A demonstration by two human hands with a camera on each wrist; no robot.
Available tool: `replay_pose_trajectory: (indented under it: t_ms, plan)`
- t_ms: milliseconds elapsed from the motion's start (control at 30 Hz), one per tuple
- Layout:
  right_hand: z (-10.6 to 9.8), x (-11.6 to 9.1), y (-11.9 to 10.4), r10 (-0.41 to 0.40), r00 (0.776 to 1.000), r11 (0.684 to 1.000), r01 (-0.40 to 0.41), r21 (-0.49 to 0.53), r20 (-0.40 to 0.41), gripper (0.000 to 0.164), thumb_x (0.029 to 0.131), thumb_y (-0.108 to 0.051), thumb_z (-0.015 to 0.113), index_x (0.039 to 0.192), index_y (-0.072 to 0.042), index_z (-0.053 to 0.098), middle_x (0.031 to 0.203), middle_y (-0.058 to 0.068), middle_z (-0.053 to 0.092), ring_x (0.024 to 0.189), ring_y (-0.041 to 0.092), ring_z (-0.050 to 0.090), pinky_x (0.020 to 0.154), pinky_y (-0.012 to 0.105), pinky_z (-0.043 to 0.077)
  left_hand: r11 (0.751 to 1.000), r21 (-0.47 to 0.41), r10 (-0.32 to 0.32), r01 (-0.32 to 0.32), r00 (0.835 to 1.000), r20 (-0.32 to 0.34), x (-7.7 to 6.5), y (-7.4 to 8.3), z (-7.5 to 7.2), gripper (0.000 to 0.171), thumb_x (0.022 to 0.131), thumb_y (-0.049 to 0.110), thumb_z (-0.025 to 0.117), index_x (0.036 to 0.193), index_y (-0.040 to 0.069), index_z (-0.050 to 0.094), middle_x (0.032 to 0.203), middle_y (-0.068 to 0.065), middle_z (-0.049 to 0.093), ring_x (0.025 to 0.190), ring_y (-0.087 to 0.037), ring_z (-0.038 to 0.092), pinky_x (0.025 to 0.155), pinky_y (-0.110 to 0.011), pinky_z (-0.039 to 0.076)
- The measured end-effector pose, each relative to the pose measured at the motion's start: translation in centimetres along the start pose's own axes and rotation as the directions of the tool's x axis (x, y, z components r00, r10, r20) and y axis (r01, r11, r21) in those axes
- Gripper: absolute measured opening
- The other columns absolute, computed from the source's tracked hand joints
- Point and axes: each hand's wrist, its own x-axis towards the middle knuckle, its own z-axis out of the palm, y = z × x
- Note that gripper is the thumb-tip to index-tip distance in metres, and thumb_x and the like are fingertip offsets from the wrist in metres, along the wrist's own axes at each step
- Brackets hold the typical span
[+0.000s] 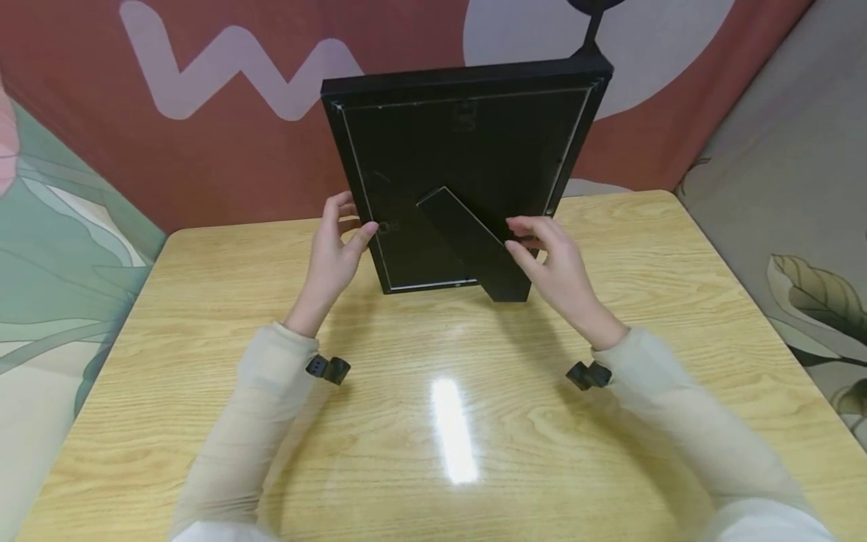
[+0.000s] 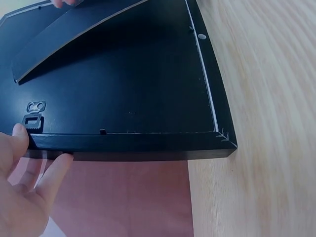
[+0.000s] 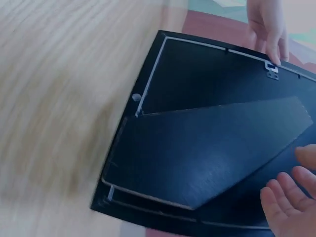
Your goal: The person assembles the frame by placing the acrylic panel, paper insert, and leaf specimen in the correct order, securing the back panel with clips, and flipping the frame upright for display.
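Note:
A black picture frame (image 1: 400,150) stands on the table with its back facing me. Its easel leg (image 1: 477,245) slants out from the backing, its foot down toward the lower right. My left hand (image 1: 332,248) grips the frame's left side, thumb on the back and fingers around the outer edge. Beside that thumb, a metal hanger (image 2: 34,121) shows in the left wrist view. My right hand (image 1: 558,263) is at the right of the easel leg, fingers loosely bent and thumb close to the leg's edge. In the right wrist view its fingers (image 3: 284,197) hold nothing.
The frame stands near the back of the wooden table (image 1: 379,452), close to a red printed backdrop (image 1: 237,165). Leaf-patterned panels (image 1: 779,188) flank the table. A black round shape on a stem (image 1: 592,30) shows above the frame's upper right corner.

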Motion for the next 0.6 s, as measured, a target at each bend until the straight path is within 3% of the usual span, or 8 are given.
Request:
replay_pose_trajectory:
  t_ms: [133,233,400,600]
  plan:
    - [0.46,0.06,0.09,0.056,0.990,0.998,-0.053,-0.027,0.132,0.033,0.094,-0.006,0.057,0.125,0.004,0.056,0.120,0.021,0.059,0.110,0.033,0.057,0.095,0.044,0.051,1.000,0.023,0.016,-0.017,1.000,0.020,0.05,-0.07,-0.19,0.054,0.093,0.010,0.058,0.141,0.001,0.034,0.128,-0.023,0.048,0.117,-0.034,0.055,0.084,-0.039,0.056]
    - [0.69,0.15,0.03,0.070,0.983,0.997,-0.066,-0.029,0.172,0.032,0.096,-0.005,0.053,0.127,0.003,0.055,0.119,0.022,0.059,0.109,0.033,0.057,0.095,0.048,0.050,0.999,0.034,0.026,-0.027,0.999,0.026,0.14,-0.13,-0.25,0.055,0.094,0.010,0.058,0.143,0.000,0.034,0.129,-0.024,0.048,0.118,-0.035,0.054,0.087,-0.046,0.056]
    - [0.95,0.19,-0.06,0.078,0.982,0.996,-0.071,-0.049,0.173,0.031,0.096,-0.005,0.054,0.125,0.001,0.060,0.114,0.020,0.060,0.103,0.031,0.059,0.089,0.042,0.053,0.999,0.033,0.018,-0.019,0.999,0.034,0.14,-0.16,-0.29,0.055,0.094,0.011,0.057,0.142,0.001,0.034,0.129,-0.024,0.047,0.118,-0.036,0.054,0.086,-0.049,0.056]
    - [1.03,0.14,0.05,0.073,0.985,0.996,-0.065,-0.058,0.154,0.027,0.094,-0.007,0.057,0.119,0.000,0.065,0.105,0.019,0.063,0.094,0.028,0.060,0.077,0.015,0.046,0.999,0.036,0.021,-0.023,0.999,0.045,0.14,-0.13,-0.24,0.054,0.094,0.012,0.057,0.141,0.001,0.034,0.128,-0.023,0.048,0.118,-0.035,0.055,0.083,-0.044,0.057]
